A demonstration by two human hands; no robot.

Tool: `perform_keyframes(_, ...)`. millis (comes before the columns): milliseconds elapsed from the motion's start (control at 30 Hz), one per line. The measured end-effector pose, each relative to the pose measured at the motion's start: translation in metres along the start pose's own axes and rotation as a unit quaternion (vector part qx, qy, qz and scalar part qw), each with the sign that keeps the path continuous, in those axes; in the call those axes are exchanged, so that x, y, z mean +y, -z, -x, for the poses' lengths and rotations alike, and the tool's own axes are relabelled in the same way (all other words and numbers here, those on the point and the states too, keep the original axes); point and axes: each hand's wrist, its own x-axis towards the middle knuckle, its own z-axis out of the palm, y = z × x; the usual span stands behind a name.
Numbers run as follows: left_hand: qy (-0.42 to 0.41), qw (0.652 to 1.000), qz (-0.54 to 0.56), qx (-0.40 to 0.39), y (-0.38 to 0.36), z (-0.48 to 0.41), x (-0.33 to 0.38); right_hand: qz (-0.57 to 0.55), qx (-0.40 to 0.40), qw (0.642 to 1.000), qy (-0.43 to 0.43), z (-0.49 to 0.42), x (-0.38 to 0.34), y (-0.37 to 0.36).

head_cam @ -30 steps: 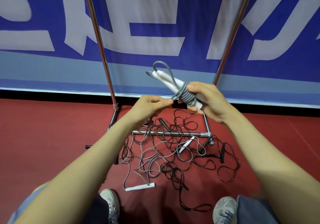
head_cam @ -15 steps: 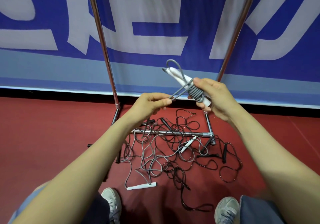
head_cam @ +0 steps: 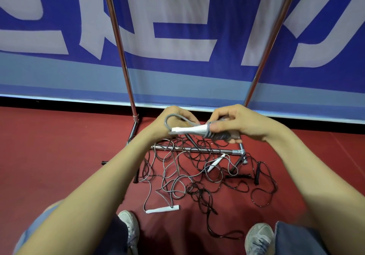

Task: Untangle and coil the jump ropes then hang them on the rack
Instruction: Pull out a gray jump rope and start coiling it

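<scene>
Your right hand (head_cam: 235,123) was clenched around the coiled rope (head_cam: 199,130), thumb pressed on the grey wraps binding its white handles. Your left hand (head_cam: 173,120) was pinched on the grey loop at the handles' far end. Half a second before, the bundle tilted up toward the banner (head_cam: 177,37); now it lay level and lower, hands closer together. Below, the tangle (head_cam: 197,175) sprawled across the rack (head_cam: 197,150) base on the red floor (head_cam: 59,146).

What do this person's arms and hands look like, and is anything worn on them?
Both forearms are bare, with no sleeves in view. The left hand and the right hand wear no gloves, and I see no rings, watch or wristband.
</scene>
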Motion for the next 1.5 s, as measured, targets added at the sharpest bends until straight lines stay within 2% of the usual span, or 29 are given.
perform_keyframes(100,0.037,0.998,0.011,-0.049,0.01,-0.001,0.006,0.071,-0.038,0.996,-0.045,0.002,0.0,-0.001)
perform_keyframes(200,0.063,0.997,0.004,-0.034,0.002,0.0,0.013,0.186,-0.026,0.978,-0.089,-0.002,0.006,-0.006)
perform_keyframes(267,0.065,0.998,-0.004,0.018,-0.013,0.0,0.018,0.278,0.034,0.956,-0.087,-0.006,0.012,-0.007)
perform_keyframes(333,0.059,0.994,-0.008,0.086,-0.028,-0.003,0.021,0.32,0.146,0.934,-0.063,-0.008,0.018,-0.006)
perform_keyframes(433,0.027,0.983,0.034,0.179,-0.037,-0.005,0.024,0.277,0.275,0.921,-0.021,-0.008,0.02,-0.006)
perform_keyframes(567,-0.033,0.966,0.071,0.246,-0.047,-0.004,0.029,0.202,0.329,0.921,0.045,-0.014,0.02,-0.005)
perform_keyframes(833,-0.044,0.946,0.225,0.227,-0.048,0.0,0.031,0.161,0.34,0.924,0.075,-0.016,0.016,-0.009)
perform_keyframes(967,-0.054,0.948,0.236,0.208,-0.048,0.001,0.031,0.137,0.378,0.91,0.098,-0.014,0.013,-0.008)
perform_keyframes(1067,-0.047,0.947,0.256,0.187,-0.045,0.001,0.033,0.144,0.377,0.909,0.105,-0.01,0.015,-0.006)
perform_keyframes(1200,0.021,0.959,0.236,0.157,-0.039,0.001,0.036,0.215,0.381,0.893,0.102,-0.007,0.017,0.0)
perform_keyframes(1267,0.071,0.965,0.235,0.092,-0.035,0.002,0.034,0.285,0.376,0.877,0.095,-0.006,0.019,0.0)
perform_keyframes(1333,0.121,0.951,0.282,0.044,-0.029,0.004,0.035,0.326,0.367,0.866,0.095,-0.006,0.02,-0.001)
perform_keyframes(1367,0.14,0.939,0.31,0.049,-0.026,0.005,0.036,0.336,0.363,0.864,0.095,-0.006,0.019,-0.001)
perform_keyframes(1433,0.151,0.928,0.324,0.108,-0.021,0.005,0.036,0.363,0.355,0.857,0.083,-0.006,0.019,0.0)
perform_keyframes(1500,0.116,0.949,0.213,0.201,-0.02,0.002,0.031,0.411,0.342,0.843,0.058,-0.006,0.02,-0.001)
